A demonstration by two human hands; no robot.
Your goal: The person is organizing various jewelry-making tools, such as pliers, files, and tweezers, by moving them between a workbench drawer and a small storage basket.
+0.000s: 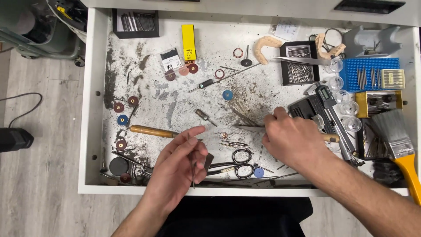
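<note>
My left hand [182,160] hovers palm-up over the front of a dirty white drawer [94,101], pinching a thin metal bur [193,173] that points down. My right hand [291,138] rests knuckles-up in the drawer's middle, fingers closed on long metal tweezers [250,127] whose tips point left. Between the hands lie black-handled scissors [234,163], several loose burs [232,143] and a small round copper-coloured part [223,135]. A wooden-handled tool [151,131] lies just left of my left hand.
Polishing discs [123,120] lie scattered at left. Black trays of burs [299,66], dental casts [267,45], a yellow box [189,41], a digital caliper [333,109], a blue bur holder [364,74] and a yellow-handled paintbrush [401,142] crowd the back and right.
</note>
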